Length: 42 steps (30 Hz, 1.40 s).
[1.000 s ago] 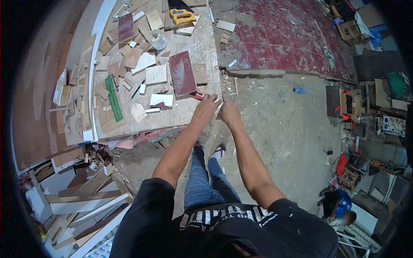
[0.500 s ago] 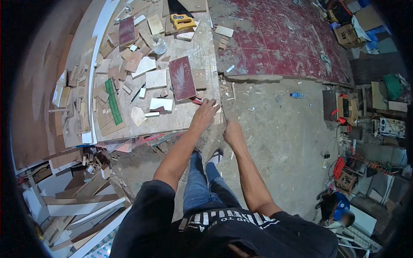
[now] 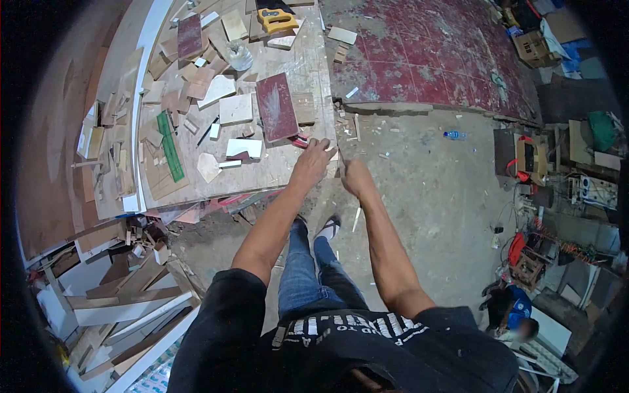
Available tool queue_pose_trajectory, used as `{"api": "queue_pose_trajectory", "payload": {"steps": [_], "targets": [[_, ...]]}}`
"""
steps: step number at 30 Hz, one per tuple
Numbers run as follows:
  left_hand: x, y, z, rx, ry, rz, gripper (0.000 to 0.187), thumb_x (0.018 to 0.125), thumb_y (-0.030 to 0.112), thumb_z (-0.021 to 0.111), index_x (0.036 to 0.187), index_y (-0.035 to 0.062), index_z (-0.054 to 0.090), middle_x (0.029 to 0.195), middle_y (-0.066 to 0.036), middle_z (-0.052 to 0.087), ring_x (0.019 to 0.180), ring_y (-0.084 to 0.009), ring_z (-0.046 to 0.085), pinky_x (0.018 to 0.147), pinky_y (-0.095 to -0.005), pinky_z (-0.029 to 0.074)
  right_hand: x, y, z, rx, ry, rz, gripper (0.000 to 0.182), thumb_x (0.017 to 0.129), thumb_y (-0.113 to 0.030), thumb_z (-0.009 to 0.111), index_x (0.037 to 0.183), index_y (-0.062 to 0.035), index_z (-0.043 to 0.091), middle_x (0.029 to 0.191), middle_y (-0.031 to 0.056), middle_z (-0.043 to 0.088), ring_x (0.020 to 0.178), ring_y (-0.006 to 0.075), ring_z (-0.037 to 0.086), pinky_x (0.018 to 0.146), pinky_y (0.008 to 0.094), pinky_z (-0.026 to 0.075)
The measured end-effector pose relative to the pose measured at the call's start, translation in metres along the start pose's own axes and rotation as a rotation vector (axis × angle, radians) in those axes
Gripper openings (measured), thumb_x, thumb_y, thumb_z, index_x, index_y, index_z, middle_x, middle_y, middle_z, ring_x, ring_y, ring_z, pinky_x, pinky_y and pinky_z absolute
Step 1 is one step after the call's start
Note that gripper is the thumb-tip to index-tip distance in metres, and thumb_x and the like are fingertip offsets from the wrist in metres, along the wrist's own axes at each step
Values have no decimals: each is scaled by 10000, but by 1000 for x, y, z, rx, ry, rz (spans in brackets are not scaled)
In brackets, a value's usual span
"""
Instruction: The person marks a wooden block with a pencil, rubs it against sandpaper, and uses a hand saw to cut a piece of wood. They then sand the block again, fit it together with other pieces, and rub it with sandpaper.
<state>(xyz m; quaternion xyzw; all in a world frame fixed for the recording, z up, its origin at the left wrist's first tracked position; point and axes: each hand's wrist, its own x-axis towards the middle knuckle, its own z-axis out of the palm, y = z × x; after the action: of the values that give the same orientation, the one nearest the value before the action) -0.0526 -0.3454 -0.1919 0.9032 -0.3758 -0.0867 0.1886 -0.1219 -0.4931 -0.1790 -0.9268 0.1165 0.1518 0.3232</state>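
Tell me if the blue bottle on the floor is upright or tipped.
Tipped: the blue bottle lies on its side, its length stretched along the concrete floor.

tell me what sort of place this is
Probably a woodworking shop: a yellow-handled saw lies on a workbench among many small wood offcuts, and longer scrap boards are piled on the floor beside it.
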Motion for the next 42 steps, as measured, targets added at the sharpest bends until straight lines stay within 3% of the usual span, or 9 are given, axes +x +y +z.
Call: {"api": "queue_pose_trajectory", "payload": {"steps": [20,22,26,31,32,35,38,41,42], "targets": [[1,-7,5,-115,-12,-35,399,790,28,632,1178,116,666,1161,-111,556,1069,-326,508,922,-393,488,14,-8,-19,-42,-51,-49,230,749,-125,586,868,48,679,840,306,643,805,461,648,736,477,520],[2,-4,3,-101,11,-40,404,787,23,631,1179,115,669,1149,-105,562,1062,-320,515,919,-391,492,45,-16,-22,-57,-226,37,208,749,-76,557,859,60,671,859,316,644,816,462,652,727,468,521],[3,-6,5,-86,-3,-37,413,777,13,633,1173,122,672,1149,-99,563,1071,-310,520,909,-385,502,24,-14,-30,29,-51,-2,198,750,-55,544,851,64,666,819,315,646,782,455,662,703,468,522],[0,-3,5,-108,58,-48,412,765,14,652,1161,126,680,1133,-84,554,1054,-288,525,891,-365,511,48,-15,-27,-109,-323,45,199,738,-37,526,839,75,655,761,304,644,701,428,665,651,469,517],[-1,-5,4,-102,59,-50,412,765,14,652,1161,126,680,1133,-84,554,1054,-288,525,891,-365,511,51,-8,-22,9,-341,180,208,740,-33,505,839,74,654,741,294,645,649,413,661,586,459,513],[2,-8,10,-89,22,-29,382,768,24,649,1138,112,681,1127,-95,557,1064,-303,523,869,-374,520,16,0,-24,21,-45,-124,211,738,-40,509,844,75,651,733,288,645,643,427,654,593,464,514],[1,-4,2,-116,21,-41,378,765,29,658,1137,95,677,1116,-100,556,1055,-305,524,889,-373,504,27,-27,-37,10,-256,108,209,722,-31,515,844,77,647,799,313,639,750,465,646,689,478,513],[1,-5,5,-107,26,-33,384,757,22,667,1135,86,676,1121,-105,557,1056,-309,523,900,-377,495,45,-3,-14,-151,-250,-14,287,745,-172,646,936,39,686,936,315,639,885,456,642,770,482,516],[1,-4,1,-90,22,-24,391,757,14,660,1140,89,676,1118,-110,557,1053,-315,523,898,-380,496,26,0,-16,-11,-132,-74,216,716,-58,552,872,58,647,851,326,629,833,470,636,744,496,501]]}}
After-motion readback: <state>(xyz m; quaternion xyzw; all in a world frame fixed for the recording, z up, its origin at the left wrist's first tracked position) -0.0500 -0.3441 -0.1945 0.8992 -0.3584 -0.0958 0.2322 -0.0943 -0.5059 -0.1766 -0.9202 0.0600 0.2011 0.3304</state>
